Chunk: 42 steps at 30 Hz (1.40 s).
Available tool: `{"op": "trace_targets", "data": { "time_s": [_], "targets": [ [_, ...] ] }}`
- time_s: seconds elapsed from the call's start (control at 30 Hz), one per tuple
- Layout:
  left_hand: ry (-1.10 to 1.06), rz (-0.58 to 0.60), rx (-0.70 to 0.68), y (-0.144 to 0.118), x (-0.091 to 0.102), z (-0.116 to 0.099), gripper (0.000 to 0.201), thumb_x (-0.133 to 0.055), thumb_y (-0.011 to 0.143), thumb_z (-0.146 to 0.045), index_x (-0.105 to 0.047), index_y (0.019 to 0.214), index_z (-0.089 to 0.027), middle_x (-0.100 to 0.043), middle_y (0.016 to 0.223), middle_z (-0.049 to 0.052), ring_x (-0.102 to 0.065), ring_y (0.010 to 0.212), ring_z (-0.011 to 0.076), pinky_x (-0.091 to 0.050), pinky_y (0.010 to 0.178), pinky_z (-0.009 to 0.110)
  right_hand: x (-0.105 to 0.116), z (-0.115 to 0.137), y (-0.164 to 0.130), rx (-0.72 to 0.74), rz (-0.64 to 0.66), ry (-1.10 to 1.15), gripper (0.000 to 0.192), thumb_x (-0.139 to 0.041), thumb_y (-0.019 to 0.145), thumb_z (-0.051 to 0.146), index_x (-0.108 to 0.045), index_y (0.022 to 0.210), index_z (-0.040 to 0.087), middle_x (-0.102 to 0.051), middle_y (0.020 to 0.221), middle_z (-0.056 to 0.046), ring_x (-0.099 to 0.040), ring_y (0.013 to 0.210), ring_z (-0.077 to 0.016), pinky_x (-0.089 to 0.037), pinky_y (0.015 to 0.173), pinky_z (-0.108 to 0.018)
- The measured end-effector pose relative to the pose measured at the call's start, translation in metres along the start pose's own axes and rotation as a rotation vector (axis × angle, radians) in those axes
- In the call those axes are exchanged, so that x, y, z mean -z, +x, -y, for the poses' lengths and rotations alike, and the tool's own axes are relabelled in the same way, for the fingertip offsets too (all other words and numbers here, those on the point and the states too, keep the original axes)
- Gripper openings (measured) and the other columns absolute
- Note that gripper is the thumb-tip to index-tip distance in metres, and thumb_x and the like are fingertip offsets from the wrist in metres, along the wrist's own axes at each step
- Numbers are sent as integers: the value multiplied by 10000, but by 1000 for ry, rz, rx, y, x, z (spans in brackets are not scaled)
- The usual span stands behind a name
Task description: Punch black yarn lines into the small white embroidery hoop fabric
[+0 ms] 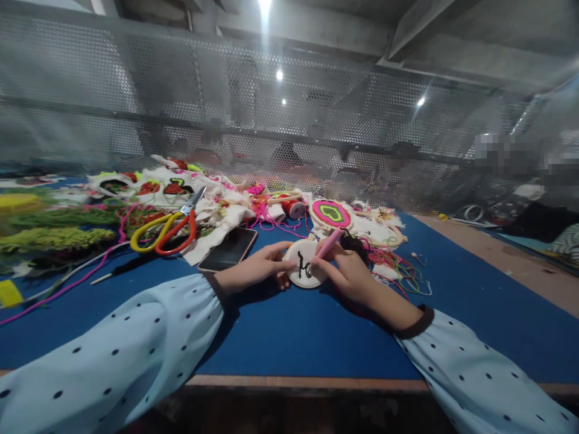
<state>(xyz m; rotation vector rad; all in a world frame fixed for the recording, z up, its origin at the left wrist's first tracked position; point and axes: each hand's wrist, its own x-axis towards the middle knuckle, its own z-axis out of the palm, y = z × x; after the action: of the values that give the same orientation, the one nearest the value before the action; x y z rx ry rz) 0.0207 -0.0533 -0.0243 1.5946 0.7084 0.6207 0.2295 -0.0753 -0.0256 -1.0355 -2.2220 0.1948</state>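
Small round white embroidery hoop (306,263) with black stitching at centre frame on blue table mat (289,331), left hand (257,268) gripping its left edge, right hand (348,271) fingers closed around pink punch needle (329,243) tipped onto it, black smartphone (228,249) just left, yellow-and-orange scissors (165,229) upper left

A blue felt-covered tabletop (294,337) with a wooden front edge fills the foreground. Behind it stands a grey perforated metal screen (316,120), blurred. Above run grey concrete ceiling beams (407,36) with bright white ceiling lamps (265,6). A bare brown wooden surface (506,253) lies to the right.
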Motion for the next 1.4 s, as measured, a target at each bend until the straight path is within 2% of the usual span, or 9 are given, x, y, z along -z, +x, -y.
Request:
{"op": "trace_targets", "data": {
  "time_s": [0.3, 0.7, 0.9, 1.0, 1.1, 1.2, 1.3, 1.37, 1.4],
  "targets": [
    [42, -26, 0, -2, -3, -4, 432, -590, 773, -329, -468, 1129, -117, -555, 667, 6, -541, 551, 109, -451, 544, 257, 3, 5, -1, 7, -45, 55, 197, -420, 874, 362, -502, 895, 183, -627, 802, -62, -598, 732, -184, -444, 691, -299],
    [41, -14, 23, -2, -4, -7, 416, -580, 775, -319, -476, 1127, -122, -568, 798, 49, -550, 594, 115, -449, 541, 254, 4, 2, -2, 49, -191, 103, 169, -428, 879, 337, -499, 861, 186, -605, 789, -32, -587, 697, -151, -431, 675, -267],
    [86, -22, 16, -2, -5, -10, 405, -580, 767, -345, -516, 1090, -111, -557, 707, 33, -516, 551, 104, -414, 521, 239, 5, 3, -1, 31, -193, 65, 185, -424, 879, 349, -510, 855, 187, -604, 798, -38, -587, 709, -155, -428, 674, -265],
    [227, -69, 1, -3, -5, -7, 463, -545, 779, -371, -506, 1162, -115, -573, 672, 29, -479, 517, 98, -374, 507, 231, 4, 3, 0, -7, -124, 35, 202, -434, 875, 364, -519, 879, 181, -623, 784, -45, -603, 729, -170, -425, 679, -265],
    [568, -256, -9, -6, -6, -1, 586, -520, 771, -453, -445, 1271, -158, -614, 713, 40, -528, 594, 150, -386, 563, 257, 3, 3, 1, -28, -70, 10, 225, -441, 872, 377, -528, 900, 172, -637, 782, -48, -610, 732, -174, -420, 679, -263],
    [939, -424, 1, -9, -7, -1, 543, -411, 797, -552, -528, 1198, -205, -640, 753, 55, -578, 733, 219, -409, 659, 304, 1, 3, 2, -28, -49, -11, 246, -446, 868, 391, -536, 905, 166, -640, 771, -46, -608, 697, -167, -415, 660, -257],
    [983, -477, -187, -2, -8, -19, 499, -288, 853, -531, -597, 1067, -204, -642, 971, 74, -566, 899, 218, -412, 786, 317, -1, 3, 3, -56, -41, -46, 266, -449, 864, 407, -545, 892, 160, -639, 741, -48, -605, 671, -169, -409, 631, -256],
    [859, -446, -355, 9, -9, -43, 516, -242, 873, -506, -584, 1071, -174, -616, 1061, 90, -553, 930, 191, -412, 817, 298, -3, 1, 4, -69, -34, -56, 261, -443, 869, 395, -551, 902, 160, -644, 747, -53, -608, 688, -174, -410, 643, -259],
    [793, -383, -385, 16, -10, -59, 546, -196, 883, -498, -586, 1059, -159, -629, 1014, 94, -562, 884, 177, -423, 791, 289, -4, 1, 4, -72, -32, -51, 256, -439, 873, 386, -552, 915, 161, -648, 756, -55, -610, 700, -175, -411, 652, -261]
  ]
}}
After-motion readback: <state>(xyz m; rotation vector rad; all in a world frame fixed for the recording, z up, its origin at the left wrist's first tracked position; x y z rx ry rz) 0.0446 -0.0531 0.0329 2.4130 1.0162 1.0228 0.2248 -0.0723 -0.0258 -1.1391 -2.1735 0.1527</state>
